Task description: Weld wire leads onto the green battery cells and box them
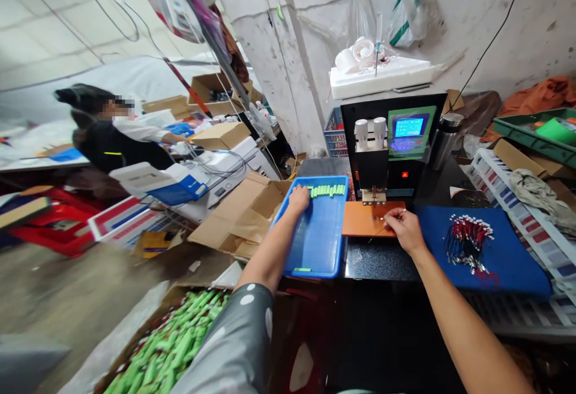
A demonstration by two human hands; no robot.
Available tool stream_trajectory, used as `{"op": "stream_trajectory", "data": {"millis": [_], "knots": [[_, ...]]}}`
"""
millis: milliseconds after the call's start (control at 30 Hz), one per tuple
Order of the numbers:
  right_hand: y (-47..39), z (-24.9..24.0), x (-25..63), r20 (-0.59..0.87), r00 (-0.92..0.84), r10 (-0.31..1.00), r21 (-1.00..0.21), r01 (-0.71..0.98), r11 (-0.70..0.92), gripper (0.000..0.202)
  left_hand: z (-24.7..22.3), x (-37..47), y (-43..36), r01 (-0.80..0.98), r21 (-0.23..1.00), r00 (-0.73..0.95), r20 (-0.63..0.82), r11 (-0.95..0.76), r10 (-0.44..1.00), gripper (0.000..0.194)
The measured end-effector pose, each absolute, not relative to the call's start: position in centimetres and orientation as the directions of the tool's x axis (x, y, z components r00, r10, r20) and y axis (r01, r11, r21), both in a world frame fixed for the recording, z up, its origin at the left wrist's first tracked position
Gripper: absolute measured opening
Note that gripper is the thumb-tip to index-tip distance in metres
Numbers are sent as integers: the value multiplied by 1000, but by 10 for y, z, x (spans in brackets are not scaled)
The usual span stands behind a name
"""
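My left hand (pixel 299 198) reaches into the blue tray (pixel 315 250), its fingers closed at the left end of a row of green pieces (pixel 330 191); what they grip is too small to make out. Over the right part of the orange plate (pixel 360 220), my right hand (pixel 404 226) pinches a thin wire connector lead (pixel 383 219). The black machine (pixel 371 166) stands behind the plate, its metal head above it. A bundle of red and black leads with white ends (pixel 470 238) lies on the blue mat (pixel 517 256) at the right.
Below left is a box full of green pieces (pixel 175 340). An open cardboard box (pixel 238 208) adjoins the tray's left side. A steel flask (pixel 445 142) stands right of the machine, near a white crate (pixel 517 214). A person (pixel 117 136) works at the far left.
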State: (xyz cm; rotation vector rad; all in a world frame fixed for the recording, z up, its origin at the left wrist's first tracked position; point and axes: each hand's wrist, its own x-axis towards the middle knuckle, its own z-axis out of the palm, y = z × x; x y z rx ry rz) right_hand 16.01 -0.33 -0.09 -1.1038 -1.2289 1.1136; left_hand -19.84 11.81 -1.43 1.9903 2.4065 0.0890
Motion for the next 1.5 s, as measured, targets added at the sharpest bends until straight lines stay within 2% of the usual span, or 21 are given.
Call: {"op": "stream_trajectory", "data": {"millis": [133, 167, 200, 267, 367, 433, 500, 567, 700, 967, 1133, 1500], "knots": [[-3, -2, 161, 126, 14, 992, -990, -56, 126, 22, -2, -192, 89, 981, 29, -195, 45, 193, 980, 27], [-3, -1, 161, 127, 13, 992, -990, -60, 128, 22, 2, -188, 78, 982, 58, -181, 74, 177, 981, 26], [-4, -1, 160, 130, 12, 991, -989, -67, 131, 21, 6, -182, 67, 983, 125, -153, 114, 138, 982, 25], [-4, 1, 160, 131, 10, 991, -988, -86, 132, 20, 14, -165, 43, 936, 352, -77, 216, -4, 973, 24], [-4, 2, 159, 115, 7, 993, -985, -126, 115, 20, 20, -127, 13, 695, 692, -25, 294, -195, 955, 28], [-4, 2, 158, 106, 11, 994, -983, -147, 107, 20, 20, -97, 2, 525, 822, 0, 261, -222, 965, 33], [-3, 1, 158, 106, 15, 994, -980, -169, 107, 20, 18, -68, -2, 403, 887, 50, 225, -225, 973, 37], [-2, 0, 158, 100, 21, 995, -977, -186, 102, 21, 14, -43, 0, 357, 903, 112, 211, -237, 971, 35], [0, -3, 160, 101, 35, 994, -977, -186, 106, 21, 6, -12, 9, 399, 879, 212, 188, -261, 959, 25], [2, -6, 160, 112, 59, 992, -976, -179, 121, 20, -11, -2, 13, 396, 876, 165, 227, -275, 960, 27], [4, -1, 156, 113, 70, 991, -977, -173, 124, 24, -20, -4, 17, 325, 905, 155, 235, -274, 960, 28], [20, -8, 146, 217, 45, 975, -975, -28, 218, 23, -18, -5, 15, 314, 890, 181, 287, -331, 941, 26]]}}
